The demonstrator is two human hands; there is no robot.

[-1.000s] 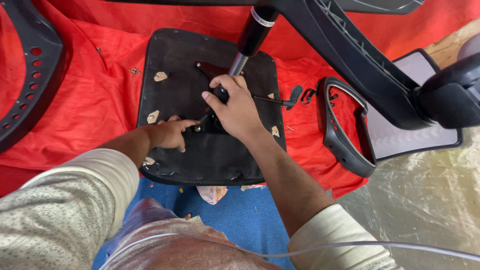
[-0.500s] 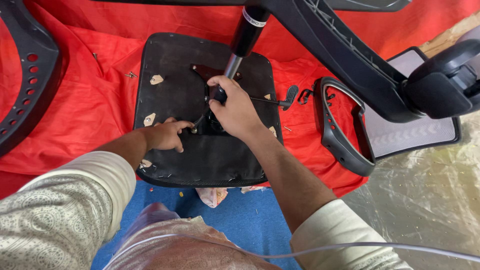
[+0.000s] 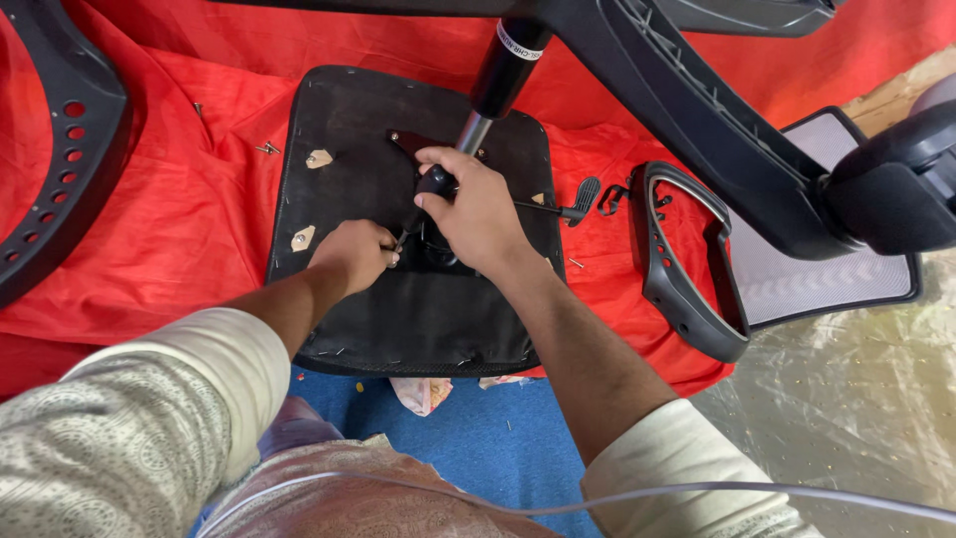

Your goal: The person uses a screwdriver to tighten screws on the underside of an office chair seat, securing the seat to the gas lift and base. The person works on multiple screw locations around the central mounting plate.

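At the far left a curved black plastic chair part with round holes (image 3: 55,169) lies along the edge of the crumpled red cloth (image 3: 189,229), leaving a broad strip of open cloth, dotted with a few small loose screws (image 3: 267,149), between it and the upturned black chair seat base (image 3: 349,130). The seat base lies flat in the middle of the cloth, its near edge just above the blue floor covering (image 3: 498,428). The left hand (image 3: 354,254) is closed into a fist on the seat base, gripping the lower end of a thin metal tool (image 3: 403,237). Just beside it, almost touching, the right hand (image 3: 478,209) is clenched around the tool's black handle (image 3: 435,181), over the mechanism at the foot of the silver and black gas cylinder (image 3: 503,75). Further right a black lever (image 3: 578,197) juts past the seat's edge, then a black looped armrest (image 3: 677,269) lies near a grey mesh backrest (image 3: 827,279), crowding that side.
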